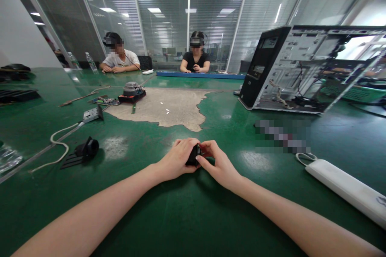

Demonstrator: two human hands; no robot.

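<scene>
A small black block-like part (193, 157) is between my hands, just above or on the green table (169, 217); its exact kind cannot be made out. My left hand (179, 156) wraps over it from the left, fingers closed around its far side. From the right, my right hand (219, 164) touches its edge with thumb and index finger bent in a pinch. Something small and light-coloured shows at the right hand's fingertips, too small to name. The fingers hide much of the part.
An open computer case (271, 68) stands at the back right, with a white power strip (346, 188) nearer. To the left lie a black plastic duct (86, 148), a metal bracket box (93, 114) and a heatsink fan (132, 90). Two people (196, 58) sit across the table.
</scene>
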